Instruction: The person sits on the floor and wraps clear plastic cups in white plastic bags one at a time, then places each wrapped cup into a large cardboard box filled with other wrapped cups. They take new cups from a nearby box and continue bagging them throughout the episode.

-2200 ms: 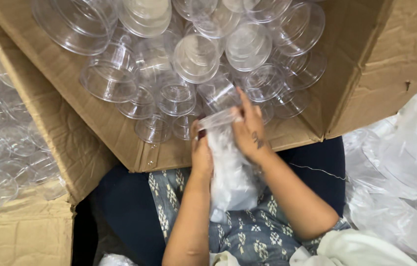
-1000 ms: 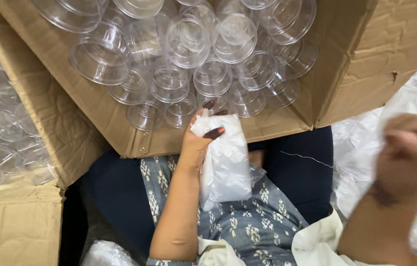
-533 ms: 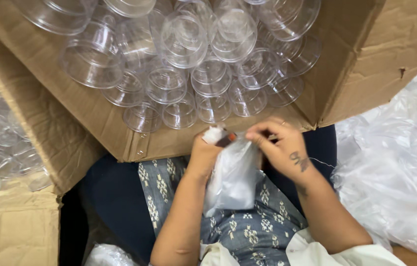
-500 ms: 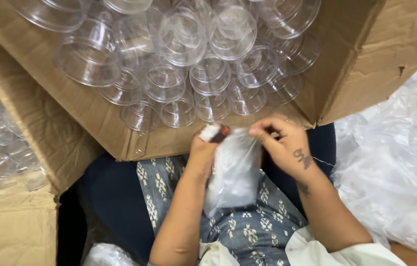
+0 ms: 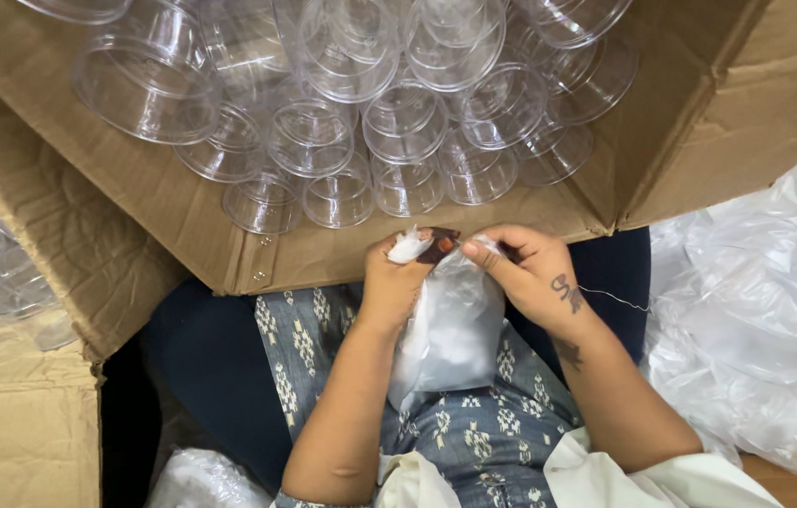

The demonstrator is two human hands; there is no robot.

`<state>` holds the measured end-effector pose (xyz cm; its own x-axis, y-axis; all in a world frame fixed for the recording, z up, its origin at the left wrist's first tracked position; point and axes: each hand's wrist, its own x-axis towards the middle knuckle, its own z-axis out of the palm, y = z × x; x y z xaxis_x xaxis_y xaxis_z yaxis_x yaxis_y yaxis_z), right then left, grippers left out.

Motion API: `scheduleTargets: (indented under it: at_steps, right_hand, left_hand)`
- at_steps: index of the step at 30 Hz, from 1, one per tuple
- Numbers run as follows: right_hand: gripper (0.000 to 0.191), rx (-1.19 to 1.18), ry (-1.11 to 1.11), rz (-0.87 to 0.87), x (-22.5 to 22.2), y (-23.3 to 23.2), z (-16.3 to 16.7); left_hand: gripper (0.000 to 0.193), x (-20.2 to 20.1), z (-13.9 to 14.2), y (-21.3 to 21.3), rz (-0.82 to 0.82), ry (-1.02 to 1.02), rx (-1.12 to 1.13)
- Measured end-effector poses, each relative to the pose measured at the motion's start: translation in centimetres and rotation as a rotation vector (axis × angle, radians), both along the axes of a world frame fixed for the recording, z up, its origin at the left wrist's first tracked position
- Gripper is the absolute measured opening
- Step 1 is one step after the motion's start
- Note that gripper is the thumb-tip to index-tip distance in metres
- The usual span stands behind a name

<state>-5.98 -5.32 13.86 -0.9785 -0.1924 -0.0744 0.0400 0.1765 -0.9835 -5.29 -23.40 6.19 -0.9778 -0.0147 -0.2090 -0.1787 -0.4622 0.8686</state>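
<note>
Head cam looking straight down at the lap: both hands are up on a small clear plastic bag (image 5: pixel 445 329) with something whitish inside, hanging over the patterned blue fabric (image 5: pixel 473 442) on the knees. Left hand (image 5: pixel 394 282) is closed around the bag's neck, thumb and fingers pinching the bunched top. Right hand (image 5: pixel 530 273) pinches the same top from the other side, fingertips tight on the plastic, so the two hands nearly touch. Just above them sits a big cardboard box (image 5: pixel 699 122) full of clear plastic cups (image 5: pixel 398 113). Crumpled clear plastic sheeting (image 5: pixel 756 329) is piled off to the right.
</note>
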Motion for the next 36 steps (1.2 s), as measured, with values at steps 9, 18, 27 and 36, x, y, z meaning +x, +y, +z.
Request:
scheduleTargets:
  at_steps: [9, 18, 27, 36]
  right_hand:
    - [0.029, 0.229, 0.084, -0.079, -0.5, 0.9, -1.3]
    - [0.031, -0.079, -0.004, -0.044, -1.1, 0.5, -1.0]
    - [0.027, -0.017, -0.078, 0.04, -0.7, 0.5, -1.2]
    - [0.017, 0.083, -0.014, 0.127, -0.7, 0.9, -2.6]
  left_hand:
    - [0.013, -0.6, -3.0, 0.1, 0.098, -0.058, 0.132]
    - [0.034, -0.5, 0.5, 0.2, 0.071, 0.079, 0.249]
    - [0.021, -0.1, -0.9, 0.1, 0.007, 0.088, 0.038]
    - [0.018, -0.3, -2.5, 0.8, 0.074, 0.106, -0.049]
